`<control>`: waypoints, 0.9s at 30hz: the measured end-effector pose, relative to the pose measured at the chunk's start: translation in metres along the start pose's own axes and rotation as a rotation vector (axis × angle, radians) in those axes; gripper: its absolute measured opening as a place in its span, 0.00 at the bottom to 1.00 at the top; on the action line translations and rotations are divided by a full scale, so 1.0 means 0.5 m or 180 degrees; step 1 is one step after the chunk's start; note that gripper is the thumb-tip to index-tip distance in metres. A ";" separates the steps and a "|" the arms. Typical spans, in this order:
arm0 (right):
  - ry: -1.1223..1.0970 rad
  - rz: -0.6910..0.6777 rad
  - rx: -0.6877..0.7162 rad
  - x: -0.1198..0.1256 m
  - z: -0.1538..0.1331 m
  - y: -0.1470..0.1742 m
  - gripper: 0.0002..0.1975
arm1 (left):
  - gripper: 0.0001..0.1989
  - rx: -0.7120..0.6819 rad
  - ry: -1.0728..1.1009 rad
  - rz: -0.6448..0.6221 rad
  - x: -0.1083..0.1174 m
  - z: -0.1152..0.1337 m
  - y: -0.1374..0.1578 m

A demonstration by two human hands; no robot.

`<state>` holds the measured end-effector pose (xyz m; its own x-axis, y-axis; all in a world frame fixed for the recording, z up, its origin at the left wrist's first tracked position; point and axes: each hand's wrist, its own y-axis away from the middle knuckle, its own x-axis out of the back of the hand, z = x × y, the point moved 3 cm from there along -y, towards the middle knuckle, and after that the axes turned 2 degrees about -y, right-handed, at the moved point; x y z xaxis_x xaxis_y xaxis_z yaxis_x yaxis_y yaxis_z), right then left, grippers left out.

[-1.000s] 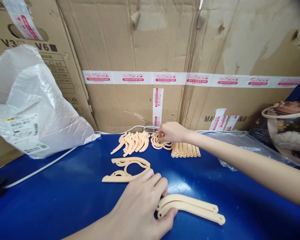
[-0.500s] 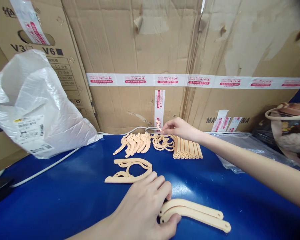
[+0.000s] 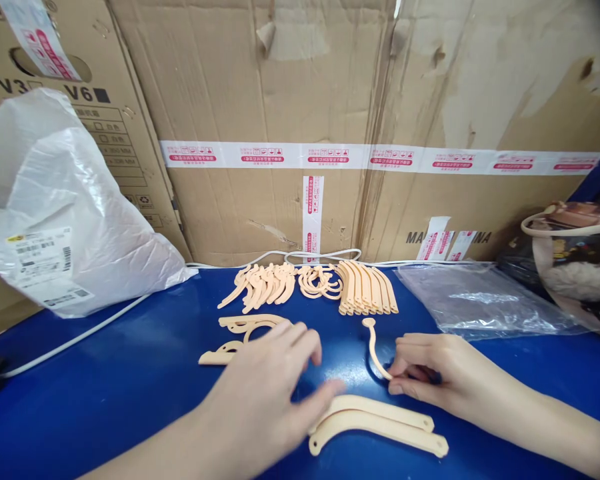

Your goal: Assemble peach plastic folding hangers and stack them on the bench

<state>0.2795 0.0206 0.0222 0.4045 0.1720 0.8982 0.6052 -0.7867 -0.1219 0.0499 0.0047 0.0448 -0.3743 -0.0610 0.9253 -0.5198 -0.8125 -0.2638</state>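
Here, right grip [image 3: 436,368] pinching one end of a curved piece [image 3: 372,347], left grip [image 3: 273,383] spread, empty (blue tabletop [image 3: 345,357] between them)

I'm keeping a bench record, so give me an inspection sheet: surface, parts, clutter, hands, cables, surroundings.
Surface: blue tabletop.
Parts: curved pieces, open loops and long slats grouped at the back; frame pieces partly hidden by the left hand; two bent bars in front.
Clutter: white package at left, clear plastic at right.
Hands: left open and blurred, contact unclear; right hand pinches one end of a thin hook.
Cables: white cable along the back and left.
Surroundings: cardboard behind, dark bag far right.
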 end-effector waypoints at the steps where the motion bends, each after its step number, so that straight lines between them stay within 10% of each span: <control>1: -0.0005 0.0021 -0.0022 0.000 0.004 0.002 0.11 | 0.11 0.0134 -0.0068 0.0026 0.013 -0.012 -0.008; 8: -0.0154 -0.0013 -0.0055 -0.004 0.024 0.001 0.14 | 0.17 0.1520 -0.0893 -0.0050 0.102 -0.181 -0.055; 13: -0.0267 -0.0050 -0.0179 -0.005 0.032 -0.002 0.16 | 0.21 0.1720 -0.0715 -0.0127 0.114 -0.280 -0.059; 27: -0.0193 -0.0076 -0.0090 -0.009 0.036 0.001 0.17 | 0.16 0.1772 -0.0582 -0.0424 0.061 -0.250 -0.061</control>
<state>0.2905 0.0301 0.0107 0.4314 0.2257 0.8734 0.5959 -0.7982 -0.0881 -0.0418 0.1002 0.0472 -0.1697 0.0034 0.9855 -0.0543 -0.9985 -0.0059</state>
